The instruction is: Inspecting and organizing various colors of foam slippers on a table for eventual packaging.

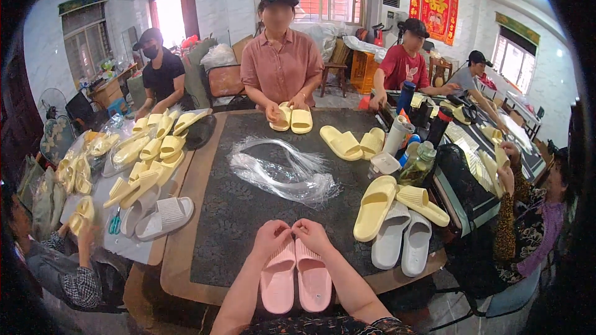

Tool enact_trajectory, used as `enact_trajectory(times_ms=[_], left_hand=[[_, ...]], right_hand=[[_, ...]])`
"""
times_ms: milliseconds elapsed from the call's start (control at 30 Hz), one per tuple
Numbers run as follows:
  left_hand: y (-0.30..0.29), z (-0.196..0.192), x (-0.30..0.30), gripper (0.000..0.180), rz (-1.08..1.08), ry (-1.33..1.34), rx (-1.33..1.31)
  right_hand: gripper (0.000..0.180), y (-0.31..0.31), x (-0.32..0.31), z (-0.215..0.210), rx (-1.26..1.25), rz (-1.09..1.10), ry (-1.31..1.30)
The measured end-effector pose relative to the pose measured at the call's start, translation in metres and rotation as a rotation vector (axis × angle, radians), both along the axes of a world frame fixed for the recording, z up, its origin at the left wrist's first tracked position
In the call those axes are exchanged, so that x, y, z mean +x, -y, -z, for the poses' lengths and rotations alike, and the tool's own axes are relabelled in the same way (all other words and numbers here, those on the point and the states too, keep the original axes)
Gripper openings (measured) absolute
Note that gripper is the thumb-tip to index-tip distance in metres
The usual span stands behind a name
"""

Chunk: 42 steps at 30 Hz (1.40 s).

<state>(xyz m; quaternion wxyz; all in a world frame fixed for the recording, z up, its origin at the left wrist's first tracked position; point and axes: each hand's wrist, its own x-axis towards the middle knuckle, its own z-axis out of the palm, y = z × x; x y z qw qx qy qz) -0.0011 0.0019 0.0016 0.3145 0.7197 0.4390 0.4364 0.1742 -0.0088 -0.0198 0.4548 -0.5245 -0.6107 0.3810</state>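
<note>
A pair of pink slippers [277,288] lies side by side at the near edge of the table, heels toward me. My left hand [272,237] rests over the front of the left slipper, its fingers pinched together. Close beside it, my right hand [312,236] is closed in a pinch over the front of the right slipper. Whatever lies between the fingertips of either hand is too small to make out. Beyond my hands, a loose bundle of clear, thin plastic strands [285,177] spreads over the dark table mat [214,236].
Grey slippers [392,236] and yellow slippers [375,208] lie to the right, near bottles [417,164] and a clear tub [384,164]. At left, a side table holds yellow slippers [139,186], grey slippers [164,217] and scissors [115,222]. Across, a person handles yellow slippers [301,121]; several others work around.
</note>
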Motion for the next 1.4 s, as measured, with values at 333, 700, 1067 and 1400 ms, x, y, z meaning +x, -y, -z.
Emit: enact_trajectory(times_ms=[333, 700, 1067, 1400], left_hand=[[0.004, -0.003, 0.000, 0.014, 0.027, -0.072, 0.013], [0.003, -0.005, -0.002, 0.016, -0.034, -0.098, 0.071], [0.005, -0.006, -0.002, 0.015, -0.050, -0.021, 0.058], [0.003, -0.004, -0.004, 0.016, -0.080, -0.056, 0.027]], right_hand=[[0.017, 0.005, -0.001, -0.005, 0.065, 0.035, 0.034], [0.020, 0.000, -0.004, 0.004, -0.072, 0.116, -0.003], [0.018, 0.002, -0.002, -0.001, -0.083, 0.111, -0.005], [0.014, 0.000, -0.005, 0.001, -0.074, 0.072, -0.056]])
